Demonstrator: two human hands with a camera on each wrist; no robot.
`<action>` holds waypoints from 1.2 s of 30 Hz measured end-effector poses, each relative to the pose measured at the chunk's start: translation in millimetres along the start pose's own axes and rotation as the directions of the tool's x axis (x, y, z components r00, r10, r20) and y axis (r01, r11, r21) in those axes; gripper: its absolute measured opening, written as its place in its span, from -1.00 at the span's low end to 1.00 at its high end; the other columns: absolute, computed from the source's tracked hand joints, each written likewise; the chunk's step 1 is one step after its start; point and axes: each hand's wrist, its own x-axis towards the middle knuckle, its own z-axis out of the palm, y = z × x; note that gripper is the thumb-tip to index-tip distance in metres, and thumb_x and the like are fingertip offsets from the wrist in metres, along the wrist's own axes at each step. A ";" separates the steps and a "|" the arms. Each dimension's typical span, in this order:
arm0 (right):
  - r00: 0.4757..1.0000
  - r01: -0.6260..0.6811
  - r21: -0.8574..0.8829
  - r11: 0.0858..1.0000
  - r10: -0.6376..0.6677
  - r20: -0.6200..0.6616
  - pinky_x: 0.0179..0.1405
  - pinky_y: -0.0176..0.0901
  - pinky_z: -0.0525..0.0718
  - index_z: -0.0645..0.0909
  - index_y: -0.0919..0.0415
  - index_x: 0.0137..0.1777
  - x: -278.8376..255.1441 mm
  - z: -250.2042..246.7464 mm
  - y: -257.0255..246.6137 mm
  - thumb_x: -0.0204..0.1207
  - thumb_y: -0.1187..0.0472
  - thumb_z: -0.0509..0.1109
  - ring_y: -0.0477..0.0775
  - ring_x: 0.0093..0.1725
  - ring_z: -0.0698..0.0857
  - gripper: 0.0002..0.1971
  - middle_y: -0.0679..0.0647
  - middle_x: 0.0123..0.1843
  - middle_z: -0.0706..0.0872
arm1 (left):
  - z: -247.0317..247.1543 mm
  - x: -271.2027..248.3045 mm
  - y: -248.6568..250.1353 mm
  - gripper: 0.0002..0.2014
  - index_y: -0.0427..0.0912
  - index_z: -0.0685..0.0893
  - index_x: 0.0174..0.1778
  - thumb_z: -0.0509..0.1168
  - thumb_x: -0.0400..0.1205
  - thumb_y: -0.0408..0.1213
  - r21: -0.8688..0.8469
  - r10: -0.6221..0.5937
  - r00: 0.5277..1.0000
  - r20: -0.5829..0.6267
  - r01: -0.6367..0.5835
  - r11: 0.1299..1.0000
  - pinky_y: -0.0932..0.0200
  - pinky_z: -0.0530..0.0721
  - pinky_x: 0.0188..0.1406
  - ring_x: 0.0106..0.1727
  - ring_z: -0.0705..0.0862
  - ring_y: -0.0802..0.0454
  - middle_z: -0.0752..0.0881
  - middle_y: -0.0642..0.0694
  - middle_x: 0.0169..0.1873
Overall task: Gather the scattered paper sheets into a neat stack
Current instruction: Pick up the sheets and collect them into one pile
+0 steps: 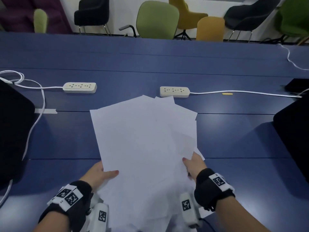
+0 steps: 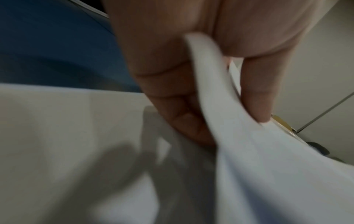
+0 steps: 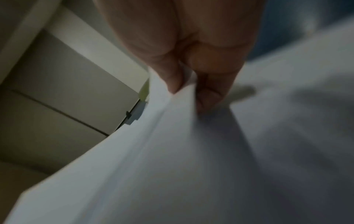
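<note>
Two hands hold one loose bundle of paper sheets (image 1: 143, 144) above the blue table (image 1: 234, 134), the sheets fanned out of line with corners jutting at the far and right edges. Only the head view shows that spread, and what lies beyond it: a white power strip (image 1: 80, 87) on the left, a second power strip (image 1: 174, 92) just past the far edge of the paper, and a row of chairs (image 1: 157, 20) behind the table.

The left wrist view gives what the head view hides. The left hand (image 1: 100, 174) has its thumb (image 2: 256, 94) on top of the sheets (image 2: 249, 151) and its fingers (image 2: 172, 91) curled beneath, so the near-left edge is pinched and bows upward between them. From above, only the thumb lying across the paper is plain.

The right wrist view, though blurred, shows the same for the right hand (image 1: 194, 164): thumb (image 3: 168, 72) above, fingers (image 3: 212, 84) underneath, the near-right edge of the sheets (image 3: 172, 151) clamped between. In the head view this hand reaches in from the right, wrist cuffed in a black band with a printed marker.
</note>
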 end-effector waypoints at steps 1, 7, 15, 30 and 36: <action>0.999 0.035 -0.059 0.998 -0.035 0.003 -0.50 -0.29 0.37 0.50 0.19 0.03 2.1 -7.5 -4.7 0.58 0.41 0.12 -0.08 -0.45 0.43 -0.82 -0.05 -0.40 0.49 | -1.4 -0.7 0.3 -0.64 -0.08 0.68 0.02 0.45 0.29 -0.34 -0.016 -0.004 1.000 0.012 0.004 1.000 0.08 0.65 0.10 0.08 0.75 -0.05 0.79 -0.05 0.05; 0.992 0.052 -0.181 0.982 -0.030 0.121 -0.61 -0.41 0.41 0.53 0.12 -0.08 1.4 -18.1 -30.9 0.60 0.36 0.13 -0.07 -0.42 0.45 -0.82 -0.04 -0.36 0.52 | 1.5 -0.8 -4.0 -0.49 -0.32 0.65 0.08 0.39 0.15 -0.49 0.033 -0.047 0.998 0.052 0.046 0.998 -0.17 0.66 0.14 0.10 0.73 -0.36 0.79 -0.36 0.01; 0.983 0.045 0.084 0.995 -0.059 0.172 0.12 -0.36 0.32 0.20 0.14 0.54 -26.3 23.6 -44.1 0.59 -0.08 0.19 -0.11 0.21 0.40 -0.42 -0.14 0.16 0.34 | 11.8 3.4 -4.6 -0.54 -0.16 0.56 0.27 0.45 0.44 -0.34 -0.148 -0.074 0.991 0.115 0.091 0.985 -0.15 0.59 0.29 0.21 0.71 -0.21 0.75 -0.20 0.18; 0.932 -0.202 -0.453 0.869 0.029 -0.360 0.37 0.19 0.41 0.30 0.20 0.43 35.9 -16.1 -29.5 0.35 -0.16 0.40 0.30 0.42 0.31 -0.27 0.23 0.44 0.35 | -9.5 8.9 -32.1 -0.74 -0.28 0.60 0.23 0.24 0.62 -0.41 -0.122 -0.008 0.941 -0.338 -0.035 0.992 -0.22 0.51 0.34 0.20 0.66 -0.28 0.71 -0.30 0.14; 0.966 -0.140 -0.225 0.964 0.083 -0.246 -0.03 0.03 0.52 0.09 0.20 0.51 37.4 0.1 -44.9 0.29 -0.02 0.54 0.36 0.24 0.56 -0.10 0.30 0.45 0.38 | -5.8 9.2 -31.8 -0.78 -0.26 0.62 0.18 0.23 0.63 -0.42 -0.166 -0.048 0.945 -0.322 -0.006 0.986 -0.16 0.54 0.29 0.14 0.67 -0.27 0.72 -0.29 0.07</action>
